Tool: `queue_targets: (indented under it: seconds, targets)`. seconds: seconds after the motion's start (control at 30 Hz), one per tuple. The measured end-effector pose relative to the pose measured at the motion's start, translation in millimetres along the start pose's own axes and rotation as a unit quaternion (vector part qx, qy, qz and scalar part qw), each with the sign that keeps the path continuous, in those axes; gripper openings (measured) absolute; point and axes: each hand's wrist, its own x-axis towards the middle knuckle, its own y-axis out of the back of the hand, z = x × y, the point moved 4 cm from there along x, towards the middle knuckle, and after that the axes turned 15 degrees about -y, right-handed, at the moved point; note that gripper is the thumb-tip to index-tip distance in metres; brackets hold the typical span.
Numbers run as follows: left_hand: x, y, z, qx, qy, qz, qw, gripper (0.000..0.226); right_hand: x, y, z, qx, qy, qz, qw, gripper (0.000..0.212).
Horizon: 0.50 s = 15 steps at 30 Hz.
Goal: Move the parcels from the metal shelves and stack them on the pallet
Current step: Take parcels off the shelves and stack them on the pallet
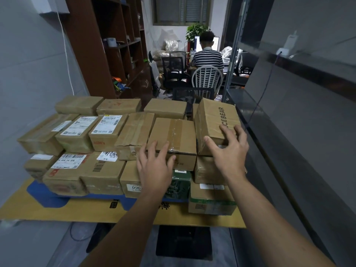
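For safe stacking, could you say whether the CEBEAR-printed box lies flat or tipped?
Tipped: the printed box slants beside the flat taped box; the right hand touches it.

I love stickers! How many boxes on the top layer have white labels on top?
3, side by side at the left: leftmost parcel, middle parcel, right parcel. Others may be hidden farther back.
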Motion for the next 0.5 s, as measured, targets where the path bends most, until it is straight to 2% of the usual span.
queue_targets:
  seconds: [0.23,0.5]
  targets:
    - [27,-6,0,0.05,-0.01,0.0,0.999,0.05,3,-5,3,-0.002,0.004,0.006,1.0,0.065]
    - [49,-4,-2,0.049,0.0,-0.034,0.998,0.053,0,-3,1,0.001,0.0,0.012,1.0,0.065]
